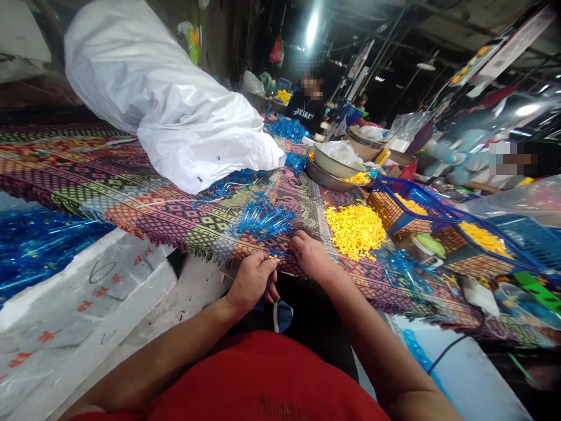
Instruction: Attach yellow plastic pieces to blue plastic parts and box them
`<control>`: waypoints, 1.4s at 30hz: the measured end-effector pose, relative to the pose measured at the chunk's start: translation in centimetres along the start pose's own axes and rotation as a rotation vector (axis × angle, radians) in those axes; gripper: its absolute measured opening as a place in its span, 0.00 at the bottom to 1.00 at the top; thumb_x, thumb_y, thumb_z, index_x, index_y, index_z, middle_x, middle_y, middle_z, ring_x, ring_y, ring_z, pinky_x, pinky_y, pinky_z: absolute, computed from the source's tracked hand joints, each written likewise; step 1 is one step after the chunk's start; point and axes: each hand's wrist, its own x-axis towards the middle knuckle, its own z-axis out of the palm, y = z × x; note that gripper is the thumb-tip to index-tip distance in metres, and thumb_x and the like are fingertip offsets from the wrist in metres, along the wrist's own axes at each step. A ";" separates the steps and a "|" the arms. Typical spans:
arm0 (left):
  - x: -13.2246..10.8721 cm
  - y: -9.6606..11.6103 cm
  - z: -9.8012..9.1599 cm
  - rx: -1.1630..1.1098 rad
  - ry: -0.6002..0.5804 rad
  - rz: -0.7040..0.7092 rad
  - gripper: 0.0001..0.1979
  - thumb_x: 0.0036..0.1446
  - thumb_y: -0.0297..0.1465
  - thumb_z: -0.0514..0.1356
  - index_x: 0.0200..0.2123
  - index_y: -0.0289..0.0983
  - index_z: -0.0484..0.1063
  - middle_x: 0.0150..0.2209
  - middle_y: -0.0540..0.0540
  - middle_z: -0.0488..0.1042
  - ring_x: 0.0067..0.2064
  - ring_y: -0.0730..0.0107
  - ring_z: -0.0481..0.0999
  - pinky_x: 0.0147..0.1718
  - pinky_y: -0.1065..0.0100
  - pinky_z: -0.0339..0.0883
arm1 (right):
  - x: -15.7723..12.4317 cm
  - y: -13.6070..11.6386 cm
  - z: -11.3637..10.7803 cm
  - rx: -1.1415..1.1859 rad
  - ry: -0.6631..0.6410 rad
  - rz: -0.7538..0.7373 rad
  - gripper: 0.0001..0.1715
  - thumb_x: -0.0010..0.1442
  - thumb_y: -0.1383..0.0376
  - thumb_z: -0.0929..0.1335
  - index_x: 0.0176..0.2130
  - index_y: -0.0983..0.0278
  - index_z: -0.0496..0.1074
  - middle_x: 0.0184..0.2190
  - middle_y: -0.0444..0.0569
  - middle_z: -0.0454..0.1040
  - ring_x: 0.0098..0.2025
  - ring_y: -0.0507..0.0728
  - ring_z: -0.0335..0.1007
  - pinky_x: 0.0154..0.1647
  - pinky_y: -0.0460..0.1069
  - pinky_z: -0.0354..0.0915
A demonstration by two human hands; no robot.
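Observation:
My left hand (254,280) is at the cloth's near edge, thumb and fingers closed on a small yellow piece (274,258). Something dark blue shows below its fingers, too hidden to make out. Just to the right, my right hand (309,254) rests over the patterned cloth (210,225) with its fingers bent together; what they pinch, if anything, is hidden. Beyond both hands lies a bunch of clear blue plastic pieces (265,219). A heap of small yellow pieces (355,231) spreads to the right of my right hand.
A large white sack (175,99) lies across the table at the left. Blue baskets (403,219) of yellow pieces and metal bowls (331,169) stand at the right. A foam box (100,304) is at lower left. One person (304,105) sits across; another is at far right.

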 end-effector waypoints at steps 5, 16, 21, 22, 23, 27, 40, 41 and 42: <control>0.0 -0.1 0.1 0.003 -0.004 -0.002 0.10 0.54 0.35 0.51 0.25 0.36 0.59 0.17 0.55 0.64 0.13 0.73 0.68 0.08 0.74 0.60 | -0.5 0.2 0.5 0.118 0.094 0.003 0.11 0.63 0.66 0.59 0.34 0.65 0.68 0.32 0.49 0.68 0.34 0.52 0.65 0.34 0.45 0.58; -0.3 0.3 0.4 0.098 0.010 -0.039 0.10 0.53 0.36 0.51 0.25 0.37 0.59 0.17 0.55 0.64 0.13 0.73 0.67 0.09 0.74 0.59 | -1.5 1.0 0.8 0.472 0.202 -0.034 0.12 0.60 0.69 0.61 0.33 0.65 0.73 0.29 0.49 0.68 0.30 0.52 0.65 0.31 0.46 0.61; -0.2 0.2 0.4 0.336 0.049 0.085 0.10 0.54 0.36 0.51 0.25 0.37 0.61 0.19 0.53 0.66 0.15 0.77 0.66 0.12 0.77 0.55 | -3.0 -0.6 -0.7 0.898 0.273 0.050 0.07 0.56 0.67 0.66 0.37 0.62 0.72 0.28 0.46 0.71 0.31 0.52 0.68 0.32 0.47 0.65; -0.2 0.1 0.4 0.374 0.056 0.113 0.10 0.54 0.36 0.51 0.25 0.37 0.62 0.19 0.53 0.66 0.15 0.78 0.65 0.12 0.77 0.54 | -3.4 -1.1 -1.0 0.950 0.271 0.071 0.07 0.55 0.67 0.66 0.37 0.62 0.71 0.28 0.45 0.72 0.31 0.52 0.69 0.32 0.47 0.65; -0.2 0.0 0.4 0.400 0.064 0.134 0.10 0.54 0.35 0.51 0.24 0.37 0.62 0.19 0.53 0.66 0.15 0.78 0.65 0.13 0.77 0.53 | -3.7 -1.5 -1.3 0.987 0.273 0.081 0.07 0.54 0.67 0.66 0.37 0.62 0.71 0.28 0.45 0.72 0.31 0.52 0.69 0.31 0.47 0.66; -0.5 -0.1 0.7 0.430 0.080 0.183 0.09 0.54 0.33 0.52 0.24 0.37 0.63 0.17 0.52 0.66 0.17 0.76 0.65 0.16 0.75 0.52 | -4.3 -2.8 -2.5 0.912 0.303 0.037 0.05 0.54 0.67 0.67 0.35 0.62 0.71 0.29 0.45 0.73 0.31 0.52 0.70 0.31 0.47 0.66; -0.9 -0.1 0.9 0.667 0.094 0.332 0.10 0.55 0.31 0.50 0.23 0.38 0.63 0.19 0.51 0.65 0.23 0.73 0.65 0.23 0.71 0.52 | -4.6 -3.6 -3.6 0.715 0.353 -0.128 0.06 0.58 0.70 0.64 0.34 0.63 0.71 0.31 0.48 0.74 0.34 0.53 0.70 0.34 0.47 0.65; -0.9 -0.1 0.9 0.696 0.095 0.346 0.10 0.56 0.31 0.50 0.23 0.38 0.62 0.19 0.51 0.65 0.23 0.72 0.65 0.24 0.71 0.51 | -4.6 -3.6 -3.6 0.715 0.351 -0.130 0.06 0.58 0.70 0.64 0.34 0.63 0.71 0.30 0.48 0.74 0.34 0.53 0.69 0.34 0.47 0.65; -0.9 -0.1 0.9 0.724 0.099 0.364 0.10 0.56 0.31 0.49 0.23 0.38 0.62 0.20 0.51 0.65 0.23 0.72 0.64 0.24 0.71 0.51 | -4.6 -3.6 -3.6 0.717 0.351 -0.129 0.06 0.58 0.70 0.64 0.34 0.63 0.71 0.30 0.48 0.73 0.34 0.53 0.69 0.34 0.47 0.65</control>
